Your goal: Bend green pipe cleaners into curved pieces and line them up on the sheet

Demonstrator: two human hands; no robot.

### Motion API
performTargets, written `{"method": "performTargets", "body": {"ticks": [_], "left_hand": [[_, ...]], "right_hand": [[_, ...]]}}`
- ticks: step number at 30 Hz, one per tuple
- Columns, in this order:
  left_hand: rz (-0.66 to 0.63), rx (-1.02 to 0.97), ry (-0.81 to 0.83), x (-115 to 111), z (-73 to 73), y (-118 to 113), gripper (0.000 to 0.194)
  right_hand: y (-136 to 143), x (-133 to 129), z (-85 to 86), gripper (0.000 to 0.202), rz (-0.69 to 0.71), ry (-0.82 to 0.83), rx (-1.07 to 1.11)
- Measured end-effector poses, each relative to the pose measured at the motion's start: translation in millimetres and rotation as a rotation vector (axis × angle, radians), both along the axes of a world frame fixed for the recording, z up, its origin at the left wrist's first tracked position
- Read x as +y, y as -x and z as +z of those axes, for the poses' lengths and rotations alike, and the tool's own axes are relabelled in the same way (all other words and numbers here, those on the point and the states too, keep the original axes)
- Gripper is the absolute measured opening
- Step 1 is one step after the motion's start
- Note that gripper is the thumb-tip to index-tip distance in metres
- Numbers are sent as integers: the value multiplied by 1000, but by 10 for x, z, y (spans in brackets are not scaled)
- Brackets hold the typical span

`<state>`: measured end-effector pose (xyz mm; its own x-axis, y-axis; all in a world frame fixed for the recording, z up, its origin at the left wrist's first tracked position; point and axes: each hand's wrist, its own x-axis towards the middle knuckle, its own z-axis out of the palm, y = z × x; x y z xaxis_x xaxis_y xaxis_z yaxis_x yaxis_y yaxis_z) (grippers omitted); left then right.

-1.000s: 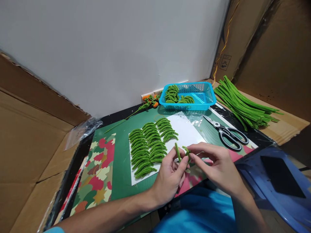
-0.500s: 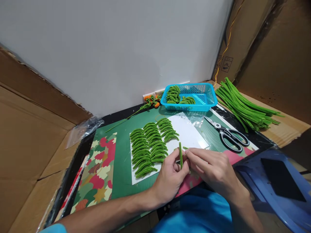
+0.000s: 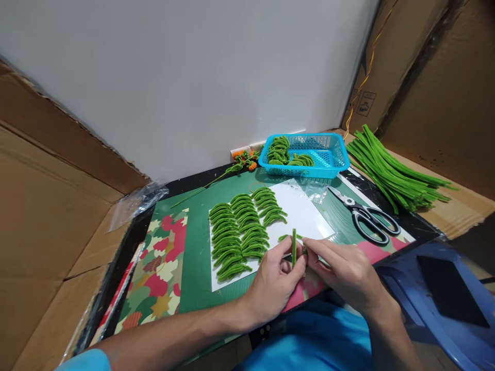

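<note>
My left hand [image 3: 273,278] pinches a green pipe cleaner [image 3: 294,246], one end of which sticks up above the fingers. Close against it, the fingertips of my right hand [image 3: 344,268] are pressed together at a bit of green pipe cleaner, mostly hidden by the fingers. A white sheet [image 3: 299,208] lies just beyond both hands. On it, short curved pipe cleaner pieces [image 3: 226,239] are laid in three columns, the right one shorter. Another green piece [image 3: 285,237] rests on the sheet behind my left fingers.
Behind the sheet stands a blue basket [image 3: 303,170] with more green pieces. Scissors [image 3: 365,214] lie on the right, near a bundle of long green pipe cleaners [image 3: 394,172]. An orange-flowered stem [image 3: 245,161] lies at the back; a plastic bag [image 3: 139,203] is at left.
The view has shifted slightly, so the whole scene sits a little further right. My hands stay together on the pipe cleaner; more of the piece behind my left fingers shows.
</note>
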<state>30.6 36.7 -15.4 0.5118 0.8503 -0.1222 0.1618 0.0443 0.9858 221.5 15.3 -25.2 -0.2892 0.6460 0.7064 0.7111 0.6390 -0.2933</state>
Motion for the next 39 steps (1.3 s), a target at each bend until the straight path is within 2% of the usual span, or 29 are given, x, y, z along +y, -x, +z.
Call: {"method": "performTargets", "body": {"ticks": [9, 15, 19, 21, 24, 29, 33, 39], "left_hand": [[-8, -13, 40, -8, -29, 10, 23], [-20, -20, -5, 8, -3, -12, 28], [-117, 23, -46, 28, 20, -12, 22], [-164, 76, -52, 35, 35, -9, 19], [-183, 122, -35, 33, 63, -9, 28], [-162, -33, 74, -5, 99, -9, 28], [-144, -112, 183, -23, 84, 9, 35], [-166, -120, 205, -11, 53, 32, 38]], "right_hand": [[-57, -38, 2, 24, 44, 51, 27], [-121, -21, 21, 48, 97, 114, 123], [-175, -13, 87, 51, 149, 153, 119], [-202, -10, 97, 48, 151, 155, 120], [-252, -2, 78, 44, 131, 170, 133], [-331, 4, 46, 37, 64, 140, 125], [-297, -7, 66, 24, 66, 130, 123], [-150, -14, 98, 14, 65, 29, 123]]}}
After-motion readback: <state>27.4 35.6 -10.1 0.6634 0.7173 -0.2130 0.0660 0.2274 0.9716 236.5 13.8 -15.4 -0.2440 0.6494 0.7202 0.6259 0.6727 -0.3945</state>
